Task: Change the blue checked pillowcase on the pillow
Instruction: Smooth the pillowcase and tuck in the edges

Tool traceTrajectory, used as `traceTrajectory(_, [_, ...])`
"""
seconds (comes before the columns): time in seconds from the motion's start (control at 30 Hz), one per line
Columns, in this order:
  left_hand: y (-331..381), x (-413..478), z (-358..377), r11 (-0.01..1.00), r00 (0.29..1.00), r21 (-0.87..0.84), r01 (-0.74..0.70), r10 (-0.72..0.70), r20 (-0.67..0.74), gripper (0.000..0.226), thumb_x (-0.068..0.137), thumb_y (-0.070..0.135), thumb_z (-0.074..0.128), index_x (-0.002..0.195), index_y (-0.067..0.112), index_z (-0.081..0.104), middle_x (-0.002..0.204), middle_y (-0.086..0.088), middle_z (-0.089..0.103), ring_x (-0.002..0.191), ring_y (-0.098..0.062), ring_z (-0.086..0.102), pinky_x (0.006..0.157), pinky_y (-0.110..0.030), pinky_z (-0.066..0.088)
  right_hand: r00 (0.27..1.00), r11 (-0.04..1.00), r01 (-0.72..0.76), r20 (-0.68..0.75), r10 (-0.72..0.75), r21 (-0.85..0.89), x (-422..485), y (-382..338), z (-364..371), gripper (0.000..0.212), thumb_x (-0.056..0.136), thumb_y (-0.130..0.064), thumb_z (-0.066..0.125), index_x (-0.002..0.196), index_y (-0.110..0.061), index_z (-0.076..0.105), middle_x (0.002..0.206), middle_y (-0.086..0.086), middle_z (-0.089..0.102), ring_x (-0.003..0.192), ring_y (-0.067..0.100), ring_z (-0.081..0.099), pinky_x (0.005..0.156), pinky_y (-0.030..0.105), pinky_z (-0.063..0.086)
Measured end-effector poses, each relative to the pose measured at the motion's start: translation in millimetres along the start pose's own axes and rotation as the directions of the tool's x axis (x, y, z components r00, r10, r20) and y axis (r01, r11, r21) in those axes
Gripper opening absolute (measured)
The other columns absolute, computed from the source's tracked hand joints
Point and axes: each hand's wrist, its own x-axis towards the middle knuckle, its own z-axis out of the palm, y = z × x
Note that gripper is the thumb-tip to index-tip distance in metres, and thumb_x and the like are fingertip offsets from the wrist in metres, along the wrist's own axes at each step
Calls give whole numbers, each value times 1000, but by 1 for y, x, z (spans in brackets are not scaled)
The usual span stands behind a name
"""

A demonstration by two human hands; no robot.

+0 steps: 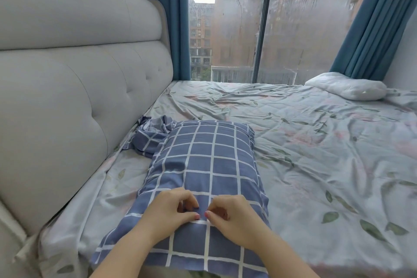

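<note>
A pillow in a blue checked pillowcase (203, 165) lies lengthwise on the bed in front of me. My left hand (171, 212) and my right hand (230, 214) rest on its near part, side by side. On each hand the thumb and fingertips pinch the pillowcase fabric, the two pinches almost touching. A second blue checked pillowcase (153, 135) lies crumpled beyond the pillow's far left corner, against the headboard. A bare white pillow (347, 88) sits at the far right of the bed.
The bed carries a rumpled pale floral sheet (316, 153). A padded grey headboard (79, 97) runs along the left. Behind the bed a large rain-streaked window (270, 36) is flanked by blue curtains (372, 29).
</note>
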Motion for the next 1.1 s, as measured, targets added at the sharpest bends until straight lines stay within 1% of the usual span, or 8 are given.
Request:
traceTrajectory(0.1, [-5,1,3,999,996,4,42,-42,76,12,78,27,78,86,33,71,81,23,66,76,0,60,72,-14,46,993,998,9,115,-2,-55,-2,1,3,28,90,-43,52,89,-22,71,80,-8,70,76,11,60,74,27,48])
traceTrajectory(0.2, [-9,4,9,995,986,61,77,-85,140,24,89,29,68,112,35,72,108,24,69,102,9,60,93,-15,46,974,988,54,228,-20,-146,-1,1,8,32,90,-34,45,103,-21,71,95,1,73,84,22,61,80,34,48])
traceTrajectory(0.33, [-8,10,20,974,979,210,84,-120,165,31,97,33,54,126,38,64,126,21,64,119,-1,55,99,-21,43,949,981,-6,310,66,-191,10,7,14,32,93,-22,42,109,-16,69,104,8,72,93,32,58,83,40,48])
traceTrajectory(0.43, [-8,11,20,977,975,181,113,-144,169,31,94,31,58,124,36,66,123,21,65,116,0,57,99,-20,44,940,990,-47,328,89,-133,11,13,11,29,91,-23,48,108,-18,71,103,2,73,93,23,60,85,36,49])
traceTrajectory(0.6, [-13,8,18,978,955,-1,210,-205,212,29,79,22,75,106,32,75,102,23,71,97,14,61,93,-14,48,943,996,-84,320,91,-34,10,18,7,26,84,-29,68,108,-24,75,104,-7,74,88,2,63,73,4,39])
traceTrajectory(0.77, [-19,17,35,960,954,94,263,-273,125,27,62,33,73,72,52,57,87,28,65,88,7,61,83,-28,54,940,991,-12,338,57,-133,21,19,17,24,86,-31,64,106,-23,75,102,-3,74,83,11,62,78,18,41])
traceTrajectory(0.9, [-18,21,40,961,965,131,244,-254,64,29,69,27,69,70,49,49,89,24,61,89,-1,58,80,-34,53,933,986,-29,350,84,-162,24,21,20,28,93,-28,58,115,-22,73,112,-3,73,101,19,63,91,25,46])
traceTrajectory(1.1, [-10,11,28,977,971,-16,214,-211,112,28,71,17,77,82,39,64,91,21,69,91,5,63,88,-23,52,927,992,-91,356,116,-84,17,15,9,25,94,-29,56,110,-24,76,108,-9,73,93,6,61,84,15,42])
